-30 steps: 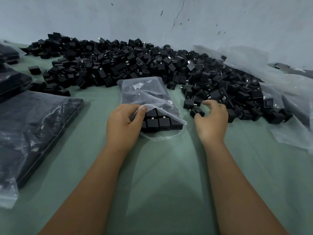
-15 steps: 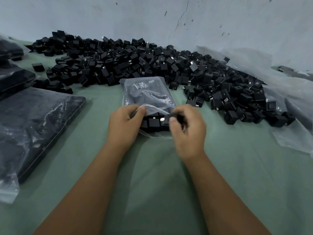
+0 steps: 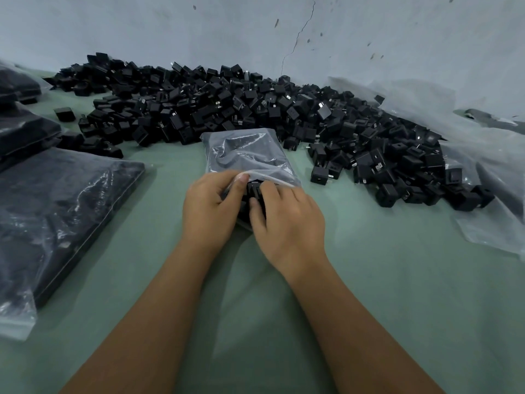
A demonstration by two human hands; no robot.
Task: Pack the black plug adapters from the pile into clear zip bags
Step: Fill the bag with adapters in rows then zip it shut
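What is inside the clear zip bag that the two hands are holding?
Black plug adapters show at the mouth of the clear zip bag, between the left hand and the right hand. Deeper in, only dark shapes show through the plastic; their number cannot be told.

A cracked pale wall (image 3: 369,38) rises behind the green table (image 3: 397,280).

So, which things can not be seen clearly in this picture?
Head view only:
- Adapter at the zip bag mouth: mostly hidden by the left hand and right hand.
- Count inside the bag: glare on the plastic.
- Filled bags at left: cut by the edge.
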